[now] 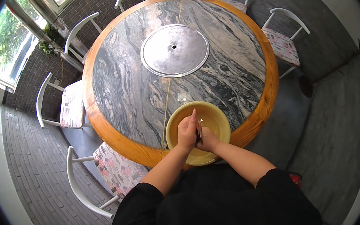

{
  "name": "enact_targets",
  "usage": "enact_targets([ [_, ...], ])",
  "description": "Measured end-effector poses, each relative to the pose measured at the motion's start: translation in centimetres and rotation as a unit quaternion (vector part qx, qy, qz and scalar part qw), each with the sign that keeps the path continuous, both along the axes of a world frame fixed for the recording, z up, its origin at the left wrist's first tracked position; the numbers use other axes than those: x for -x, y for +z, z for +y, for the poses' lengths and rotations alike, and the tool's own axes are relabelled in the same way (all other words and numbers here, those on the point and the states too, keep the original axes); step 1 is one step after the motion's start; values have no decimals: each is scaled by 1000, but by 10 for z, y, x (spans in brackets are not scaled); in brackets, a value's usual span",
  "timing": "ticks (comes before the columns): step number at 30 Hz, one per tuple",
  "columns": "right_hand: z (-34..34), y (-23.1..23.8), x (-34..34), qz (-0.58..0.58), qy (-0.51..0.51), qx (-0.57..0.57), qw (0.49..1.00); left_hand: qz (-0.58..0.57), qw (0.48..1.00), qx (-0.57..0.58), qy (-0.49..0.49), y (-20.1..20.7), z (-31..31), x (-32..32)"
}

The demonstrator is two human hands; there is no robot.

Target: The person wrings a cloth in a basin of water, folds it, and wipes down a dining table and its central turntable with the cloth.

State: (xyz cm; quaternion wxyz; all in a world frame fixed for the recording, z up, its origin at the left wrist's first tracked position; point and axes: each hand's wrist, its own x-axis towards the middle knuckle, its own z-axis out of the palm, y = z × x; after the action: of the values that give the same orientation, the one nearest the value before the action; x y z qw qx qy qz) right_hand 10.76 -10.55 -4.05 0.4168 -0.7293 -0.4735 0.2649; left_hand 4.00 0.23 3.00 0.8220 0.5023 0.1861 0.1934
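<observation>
Table (pixel 118 75), chairs (pixel 72 106); hands (pixel 186 132) (pixel 208 140) partly hide basin (pixel 221 125), grip unclear.

The basin (pixel 220 125) is yellow, the tabletop (pixel 119 81) swirled grey, black and pink, its wooden rim (pixel 88 85) orange-brown.

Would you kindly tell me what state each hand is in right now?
Left hand: over the yellow basin; whether open or closed cannot be told.
Right hand: close against the left, partly hidden; its grip cannot be told either.
</observation>
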Motion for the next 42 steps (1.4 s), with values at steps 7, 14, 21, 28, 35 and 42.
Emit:
enact_targets([
  [7,-1,2,0,-48,1,121,992,-6,998,56,42,-13,1,-5],
  [14,0,22,5,66,-67,7,996,-18,995,87,35,-16,8,5],
  [21,-43,63,-49,339,-55,29,939,72,944,-316,-66,11,51,35],
  [28,-60,118,-65,313,-124,-94,937,120,903,-354,-211,36,48,51],
  [35,-41,221,-109,319,-5,-31,947,92,887,-386,-235,123,59,48],
  [42,-30,297,-141,-32,286,143,947,-4,819,-573,-32,167,73,47],
])
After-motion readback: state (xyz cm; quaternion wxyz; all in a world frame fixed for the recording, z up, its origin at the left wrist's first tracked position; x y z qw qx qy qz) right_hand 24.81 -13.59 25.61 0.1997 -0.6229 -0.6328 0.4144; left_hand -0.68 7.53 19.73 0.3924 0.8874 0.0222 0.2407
